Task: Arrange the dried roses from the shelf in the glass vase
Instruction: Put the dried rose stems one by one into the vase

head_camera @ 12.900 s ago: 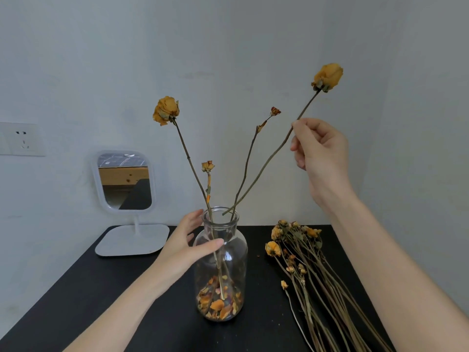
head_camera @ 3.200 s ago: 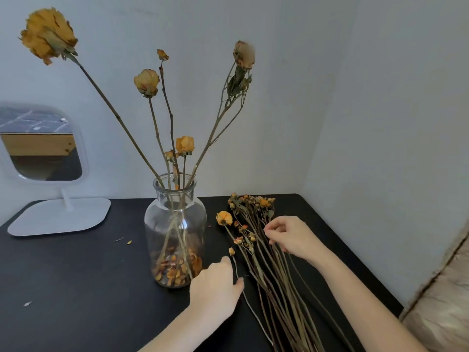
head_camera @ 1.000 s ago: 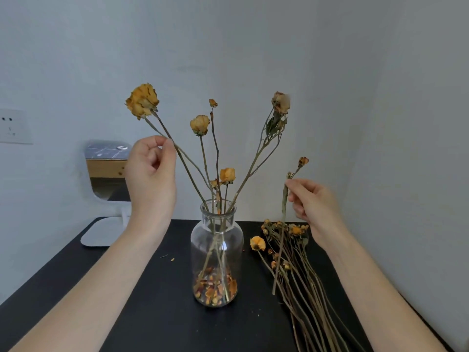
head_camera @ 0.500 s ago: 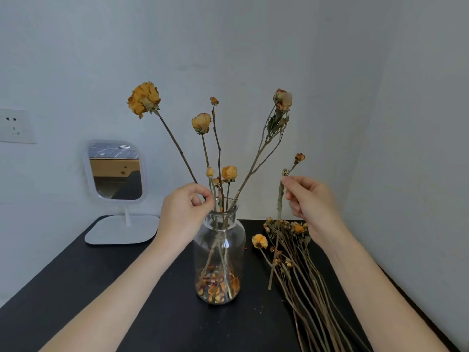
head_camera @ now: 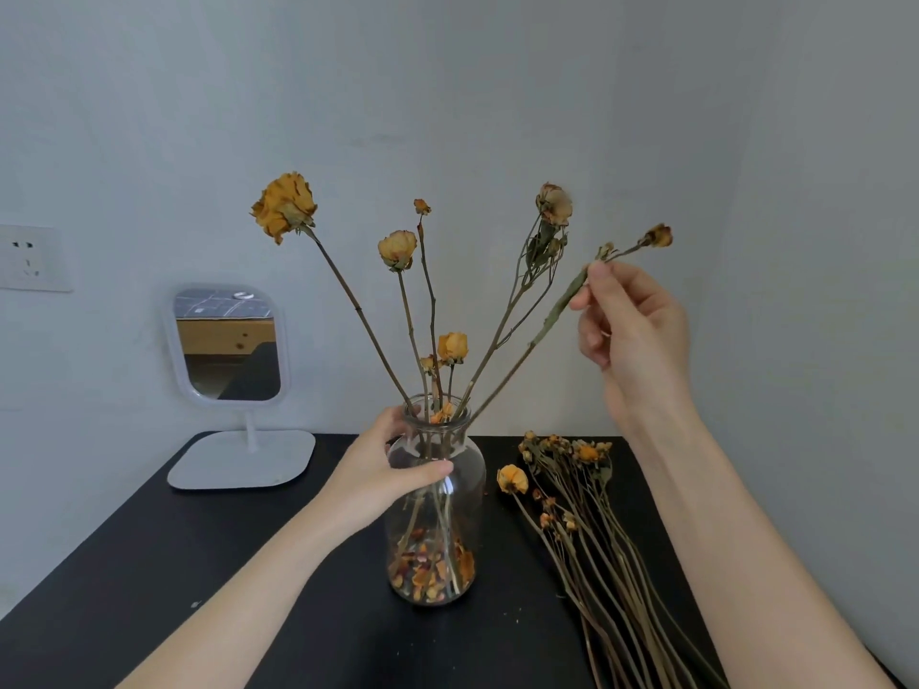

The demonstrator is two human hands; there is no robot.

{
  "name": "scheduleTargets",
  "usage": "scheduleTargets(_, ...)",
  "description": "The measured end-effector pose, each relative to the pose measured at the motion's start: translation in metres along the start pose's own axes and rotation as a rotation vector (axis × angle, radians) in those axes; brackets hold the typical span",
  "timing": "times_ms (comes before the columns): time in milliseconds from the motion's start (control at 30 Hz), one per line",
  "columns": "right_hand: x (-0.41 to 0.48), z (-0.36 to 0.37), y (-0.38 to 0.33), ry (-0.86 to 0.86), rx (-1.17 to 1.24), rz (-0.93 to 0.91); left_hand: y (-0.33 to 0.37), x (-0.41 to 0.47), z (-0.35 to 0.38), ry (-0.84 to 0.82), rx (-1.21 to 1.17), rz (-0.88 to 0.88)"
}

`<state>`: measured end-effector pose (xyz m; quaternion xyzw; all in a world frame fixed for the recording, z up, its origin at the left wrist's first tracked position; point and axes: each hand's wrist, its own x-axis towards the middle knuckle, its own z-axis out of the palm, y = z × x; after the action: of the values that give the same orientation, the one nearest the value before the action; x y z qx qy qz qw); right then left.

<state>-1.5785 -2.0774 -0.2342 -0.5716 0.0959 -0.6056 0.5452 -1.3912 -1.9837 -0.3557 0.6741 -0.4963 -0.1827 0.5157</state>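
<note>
a white stand mirror (head_camera: pixel 229 346) at the black table's (head_camera: pixel 149 564) back left, a wall socket (head_camera: pixel 30 258) beyond it

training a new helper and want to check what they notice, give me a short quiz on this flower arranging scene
1. True or false: the left hand grips the clear glass vase.
2. Which hand pinches the thin dried rose stem? A left, B right, C neither.
3. Fill in: the loose bundle of dried yellow roses lies on the black table on the vase's ___ side.
Key: 1 true; 2 B, the right hand; 3 right.
</note>
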Motion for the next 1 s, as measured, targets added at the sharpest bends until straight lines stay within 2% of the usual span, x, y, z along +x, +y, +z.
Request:
scheduleTargets(200, 0.006, 0.012, 0.000, 0.035, 0.067, -0.069, 0.004, 0.006, 0.004, -0.006, -0.109, -0.023)
scheduleTargets(400, 0.006, 0.018, 0.015, -0.002, -0.015, -0.066, 0.003, 0.001, 0.012, 0.034, -0.097, 0.015)
scheduleTargets(600, 0.000, 0.021, 0.038, -0.120, -0.270, 0.057, -0.001, 0.000, 0.015, 0.045, -0.097, 0.023)
scheduleTargets(800, -0.007, 0.029, 0.057, -0.276, -0.648, 0.076, -0.001, -0.001, 0.016, 0.053, -0.128, 0.042)
scheduleTargets(1000, -0.017, 0.025, 0.070, -0.273, -0.862, 0.083, -0.003, 0.001, 0.018, 0.049, -0.124, 0.061)
